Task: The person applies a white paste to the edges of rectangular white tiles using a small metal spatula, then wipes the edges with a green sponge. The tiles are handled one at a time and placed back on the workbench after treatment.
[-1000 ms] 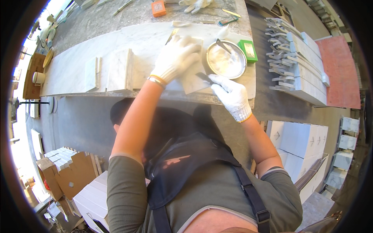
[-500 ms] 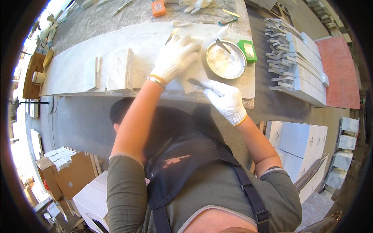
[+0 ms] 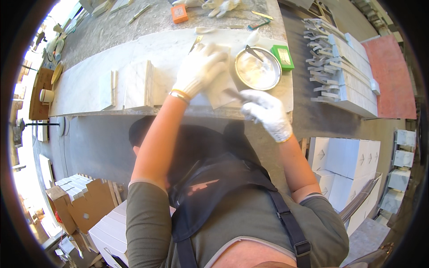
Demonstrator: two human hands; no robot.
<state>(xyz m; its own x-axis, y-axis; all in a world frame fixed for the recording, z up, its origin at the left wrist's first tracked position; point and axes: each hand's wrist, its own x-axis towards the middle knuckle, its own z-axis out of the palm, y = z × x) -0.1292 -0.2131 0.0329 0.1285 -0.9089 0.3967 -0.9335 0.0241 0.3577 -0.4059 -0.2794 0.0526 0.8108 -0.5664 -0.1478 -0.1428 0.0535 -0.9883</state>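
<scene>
White knit gloves cover both my hands. My left hand (image 3: 201,70) lies over a pale marble tile (image 3: 220,94) on the worktable, its fingers somewhat spread on the upper part. In my right hand (image 3: 267,114) is a small dark putty knife (image 3: 233,94), its blurred blade pointing left over the tile's near right corner. Just beyond that hand stands a round tin (image 3: 258,71) of whitish paste, with a dark spreader (image 3: 254,52) resting across its rim. A green box (image 3: 283,57) sits to the tin's right.
Upright marble tiles (image 3: 138,85) stand on the long marble slab (image 3: 170,49) at left. Behind lie an orange box (image 3: 179,14), spare gloves (image 3: 221,6) and a teal-handled cutter (image 3: 259,24). Strapped slabs (image 3: 351,67) are at right, white cartons (image 3: 344,161) below them.
My right hand has shifted slightly right and turned, drawing the putty knife a little to the right. My left hand stays over the tile. The whole view has shifted slightly.
</scene>
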